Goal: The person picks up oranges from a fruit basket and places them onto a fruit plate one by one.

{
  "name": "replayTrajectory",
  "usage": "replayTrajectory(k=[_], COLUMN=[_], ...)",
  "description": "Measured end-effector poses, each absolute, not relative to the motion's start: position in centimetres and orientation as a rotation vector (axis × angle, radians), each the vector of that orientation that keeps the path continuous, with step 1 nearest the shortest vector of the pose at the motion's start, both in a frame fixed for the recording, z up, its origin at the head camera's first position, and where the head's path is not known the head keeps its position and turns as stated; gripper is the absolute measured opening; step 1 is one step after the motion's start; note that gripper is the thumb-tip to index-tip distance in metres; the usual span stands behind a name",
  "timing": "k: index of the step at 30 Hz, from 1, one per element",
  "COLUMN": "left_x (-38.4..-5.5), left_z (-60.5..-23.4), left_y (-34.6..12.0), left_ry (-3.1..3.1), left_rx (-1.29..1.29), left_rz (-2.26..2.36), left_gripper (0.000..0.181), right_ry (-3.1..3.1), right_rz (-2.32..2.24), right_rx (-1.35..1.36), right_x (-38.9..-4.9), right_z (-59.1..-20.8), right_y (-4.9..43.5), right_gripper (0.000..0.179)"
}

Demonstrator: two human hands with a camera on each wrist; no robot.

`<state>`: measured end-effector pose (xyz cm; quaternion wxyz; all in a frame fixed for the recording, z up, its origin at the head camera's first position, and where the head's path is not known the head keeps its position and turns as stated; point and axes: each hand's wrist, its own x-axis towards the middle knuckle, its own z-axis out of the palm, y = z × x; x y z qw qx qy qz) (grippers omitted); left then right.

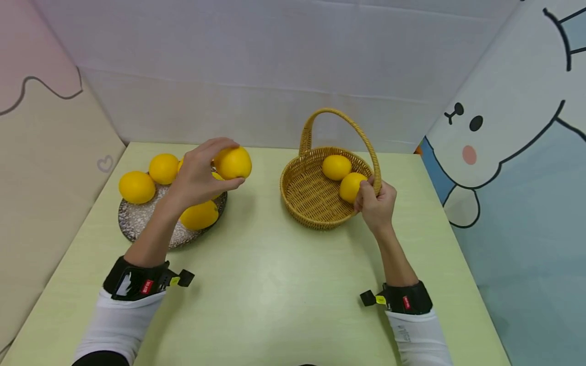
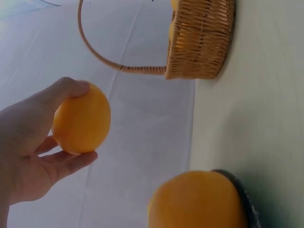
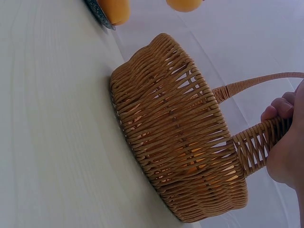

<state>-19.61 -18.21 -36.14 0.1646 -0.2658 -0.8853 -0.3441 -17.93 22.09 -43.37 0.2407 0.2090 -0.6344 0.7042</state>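
Note:
My left hand (image 1: 199,170) pinches a yellow lemon (image 1: 233,162) between thumb and fingers, held in the air over the right side of a speckled plate (image 1: 144,218). In the left wrist view the lemon (image 2: 83,121) hangs clear of the table. Several more lemons (image 1: 137,187) lie on the plate, partly hidden behind the hand and forearm. My right hand (image 1: 377,203) grips the base of the handle of a wicker basket (image 1: 304,201), which stands on the table. Inside the basket, two lemons (image 1: 336,167) rest toward its right side. The right wrist view shows fingers wrapped round the woven handle (image 3: 259,142).
Plate and basket stand apart on a pale wooden table (image 1: 274,295). A white cloth backdrop (image 1: 256,76) rises behind the table's far edge. Panels with cartoon drawings stand at the left and right, the right one (image 1: 517,218) close beside the table edge.

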Motion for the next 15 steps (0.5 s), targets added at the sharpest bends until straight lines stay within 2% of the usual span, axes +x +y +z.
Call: replayTrajectory(k=[15], left_x=[-17.5], left_z=[-35.9], left_y=[-24.8], left_ry=[-2.518], left_rx=[-0.497], left_rz=[-0.969], left_gripper=[0.073], right_ry=[-1.714], right_rz=[1.963], right_rx=[0.572], right_x=[-17.8], right_z=[-43.4], right_y=[22.0], right_gripper=[0.04])
